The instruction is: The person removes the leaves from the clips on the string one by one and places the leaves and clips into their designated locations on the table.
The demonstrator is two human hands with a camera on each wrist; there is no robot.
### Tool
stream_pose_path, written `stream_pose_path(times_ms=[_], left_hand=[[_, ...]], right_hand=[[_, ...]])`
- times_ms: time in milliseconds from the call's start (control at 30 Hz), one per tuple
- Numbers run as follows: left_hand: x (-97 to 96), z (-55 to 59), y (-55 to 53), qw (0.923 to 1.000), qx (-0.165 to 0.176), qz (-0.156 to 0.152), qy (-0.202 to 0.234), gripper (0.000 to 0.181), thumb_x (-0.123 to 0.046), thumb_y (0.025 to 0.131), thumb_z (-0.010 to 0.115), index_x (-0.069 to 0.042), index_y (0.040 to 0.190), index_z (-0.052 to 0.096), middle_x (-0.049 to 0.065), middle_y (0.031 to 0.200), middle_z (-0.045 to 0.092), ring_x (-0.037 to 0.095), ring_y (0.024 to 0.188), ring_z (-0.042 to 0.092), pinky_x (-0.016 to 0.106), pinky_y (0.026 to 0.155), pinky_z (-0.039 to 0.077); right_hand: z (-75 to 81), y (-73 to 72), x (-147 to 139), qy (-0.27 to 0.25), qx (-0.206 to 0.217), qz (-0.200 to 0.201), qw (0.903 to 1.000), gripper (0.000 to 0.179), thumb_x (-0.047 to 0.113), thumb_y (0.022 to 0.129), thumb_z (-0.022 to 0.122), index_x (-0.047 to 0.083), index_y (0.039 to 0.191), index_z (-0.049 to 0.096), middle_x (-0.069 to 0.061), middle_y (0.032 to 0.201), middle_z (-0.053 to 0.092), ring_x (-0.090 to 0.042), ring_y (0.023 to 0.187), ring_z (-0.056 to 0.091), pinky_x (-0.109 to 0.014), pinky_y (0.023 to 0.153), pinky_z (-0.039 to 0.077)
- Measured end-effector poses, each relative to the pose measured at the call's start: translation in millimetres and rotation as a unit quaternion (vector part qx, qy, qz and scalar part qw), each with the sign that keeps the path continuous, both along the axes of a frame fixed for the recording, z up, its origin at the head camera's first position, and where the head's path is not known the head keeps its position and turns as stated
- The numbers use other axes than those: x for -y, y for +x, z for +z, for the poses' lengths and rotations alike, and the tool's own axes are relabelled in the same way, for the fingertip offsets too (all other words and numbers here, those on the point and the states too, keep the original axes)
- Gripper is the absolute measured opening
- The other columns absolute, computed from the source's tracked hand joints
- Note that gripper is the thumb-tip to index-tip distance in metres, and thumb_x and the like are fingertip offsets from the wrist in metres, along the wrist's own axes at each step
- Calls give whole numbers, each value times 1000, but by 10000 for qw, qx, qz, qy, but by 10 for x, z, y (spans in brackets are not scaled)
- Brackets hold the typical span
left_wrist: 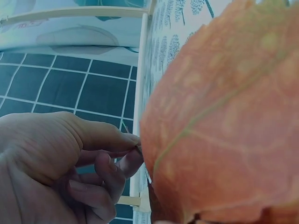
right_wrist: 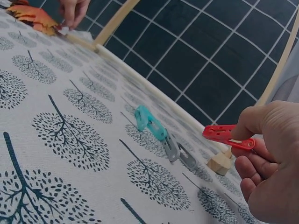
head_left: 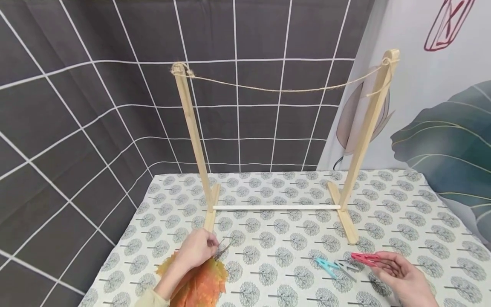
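Between thumb and fingertips, my left hand (head_left: 199, 248) pinches a thin stem at the top of the orange-yellow autumn leaves (head_left: 203, 283), low on the left of the head view. In the left wrist view, a large orange leaf (left_wrist: 219, 112) fills the right side beside the pinching fingers. My right hand (head_left: 400, 273) holds a red clothespin (head_left: 364, 258) by one end, just above the cloth. Left of it, a turquoise clothespin (head_left: 326, 267) and a grey clothespin (head_left: 346, 267) lie on the table, close together. How many leaves are stacked cannot be told.
A wooden stand with a left post (head_left: 193, 132) and a right post (head_left: 368, 128) rises behind the hands. Twine (head_left: 276, 90) sags between the post tops, and a white rod (head_left: 276, 207) joins the feet. Tree-patterned cloth (head_left: 264, 258) covers the table; a dark grid curtain (head_left: 257, 119) hangs behind.
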State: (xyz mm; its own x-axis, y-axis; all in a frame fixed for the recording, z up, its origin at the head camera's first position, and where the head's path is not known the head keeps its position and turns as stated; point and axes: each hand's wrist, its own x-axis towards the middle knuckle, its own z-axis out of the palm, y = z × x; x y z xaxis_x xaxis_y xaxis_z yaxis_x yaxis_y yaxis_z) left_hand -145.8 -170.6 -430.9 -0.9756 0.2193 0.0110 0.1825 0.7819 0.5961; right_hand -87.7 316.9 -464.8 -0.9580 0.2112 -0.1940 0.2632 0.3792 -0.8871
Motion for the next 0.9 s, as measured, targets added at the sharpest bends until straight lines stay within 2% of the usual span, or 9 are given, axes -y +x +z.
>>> stream_pose_path(times_ms=[233,333,667,900], left_hand=[[-36,0,29,10000,11,44,-81,9,0,78,75,-6,84,76,0,72,64,10,53,51,25,45,44],[-36,-16,36,9999,-85,30,-130,9,-1,78,76,-7,84,76,0,72,64,10,53,50,25,45,43],[-33,-98,31,9991,-260,69,-338,8,-5,77,78,-11,82,77,-6,68,62,8,53,49,26,47,42],[-34,-124,42,9985,-328,58,-444,11,-3,76,77,-13,81,77,-4,68,64,8,52,48,26,46,42]], right_hand=[[-20,-27,8,-180,407,-126,9989,60,13,88,77,-12,132,46,4,99,66,-2,83,62,-21,75,54],[-47,-35,12,-116,398,-206,9989,61,12,87,78,-13,132,46,3,99,67,-1,82,62,-21,74,54],[-129,-9,54,71,53,-254,9996,54,5,86,77,-15,127,48,-1,97,67,-2,79,62,-21,71,54],[-172,36,82,583,-255,-116,9979,56,7,82,81,-15,124,51,-8,100,68,2,79,61,-17,70,53]])
